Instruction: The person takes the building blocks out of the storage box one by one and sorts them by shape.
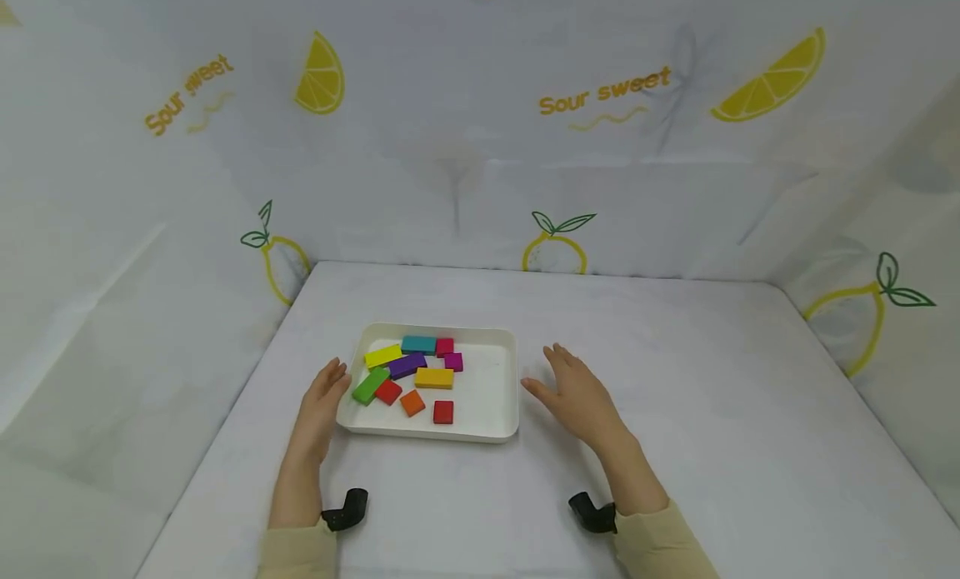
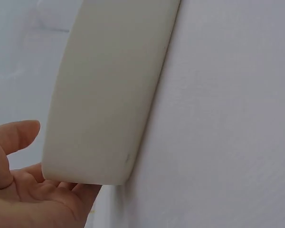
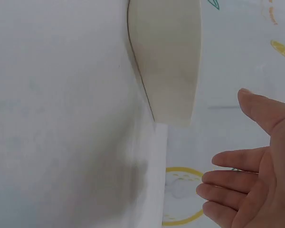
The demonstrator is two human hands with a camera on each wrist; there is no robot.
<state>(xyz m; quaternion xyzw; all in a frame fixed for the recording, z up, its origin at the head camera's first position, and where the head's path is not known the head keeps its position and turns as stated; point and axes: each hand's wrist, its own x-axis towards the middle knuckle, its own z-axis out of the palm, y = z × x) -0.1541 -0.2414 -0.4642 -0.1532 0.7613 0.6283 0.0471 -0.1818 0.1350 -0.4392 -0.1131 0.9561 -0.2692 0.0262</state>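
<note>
A shallow white tray (image 1: 486, 396) sits on the table in the head view, holding several coloured blocks. Among them are a teal block (image 1: 418, 345), a purple block (image 1: 407, 365), a green block (image 1: 371, 386), an amber block (image 1: 434, 378) and an orange cube (image 1: 412, 402). Beside the tray's left end is my left hand (image 1: 318, 412), fingers extended; whether it touches the wall is unclear. The left wrist view shows the tray's outer wall (image 2: 104, 95) in front of those fingers. My right hand (image 1: 583, 400) hovers off the right end, a gap between, fingers relaxed and holding nothing.
The table (image 1: 675, 379) has a white cover. A white backdrop (image 1: 450, 129) with lemon prints rises behind and on both sides. Each wrist wears a black mount, one at the left wrist (image 1: 347, 510) and another at the right wrist (image 1: 592, 513).
</note>
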